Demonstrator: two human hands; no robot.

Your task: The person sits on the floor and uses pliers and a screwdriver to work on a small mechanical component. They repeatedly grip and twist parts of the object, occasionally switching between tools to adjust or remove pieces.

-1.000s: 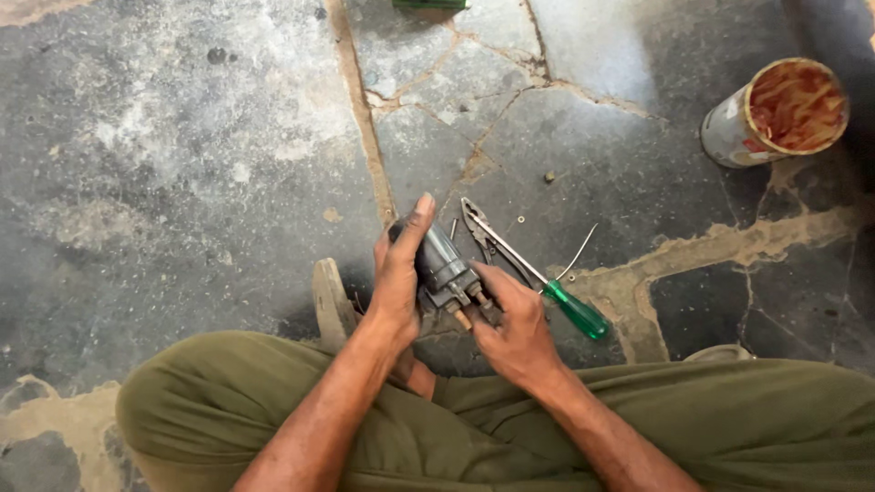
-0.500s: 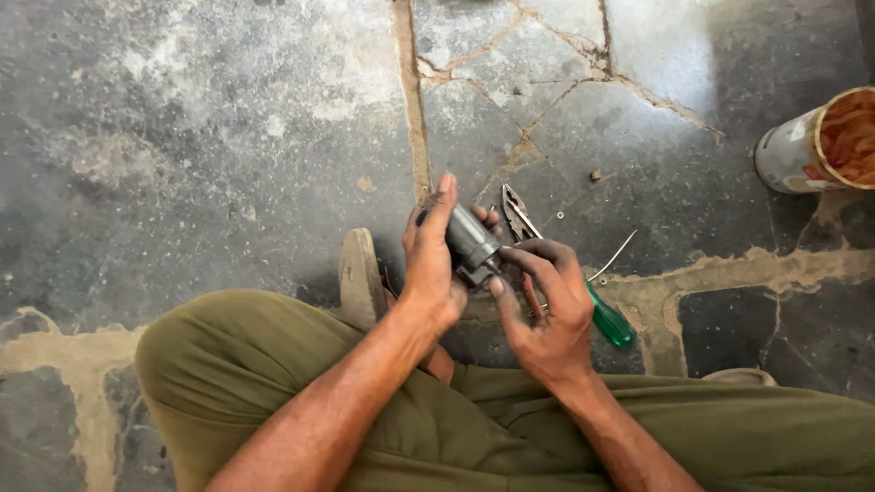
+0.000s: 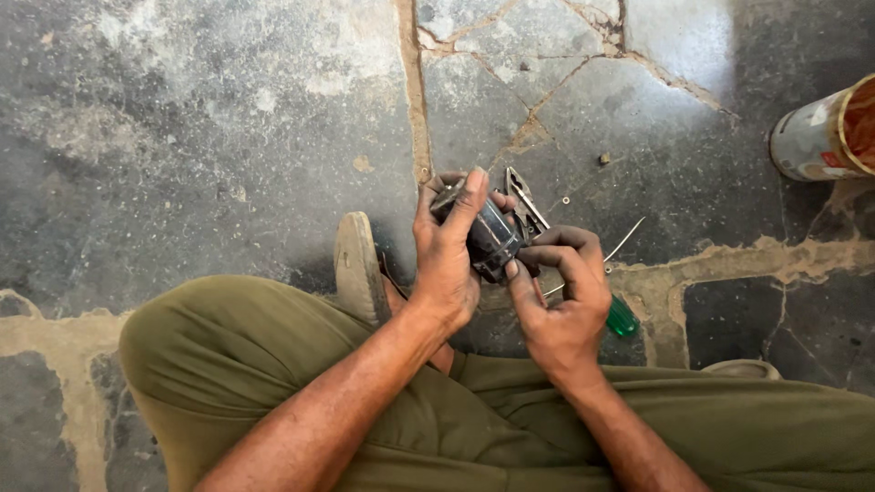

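Right, both hands, left point(image 3: 447, 264) & right point(image 3: 561, 301), grip a dark ribbed metal cyl. part point(image 3: 490, 239).

Small dark grey metal part point(image 3: 492, 239), roughly cylindrical, worn and greasy-looking, with pale scuffs on the body. It is held off the cracked floor, tilted with 1 end up-left and the other down-right, above the lap. Upper end is wrapped by the left hand point(image 3: 447, 264); lower end is pinched by the right hand point(image 3: 565, 301). Fine detail is hidden by fingers.
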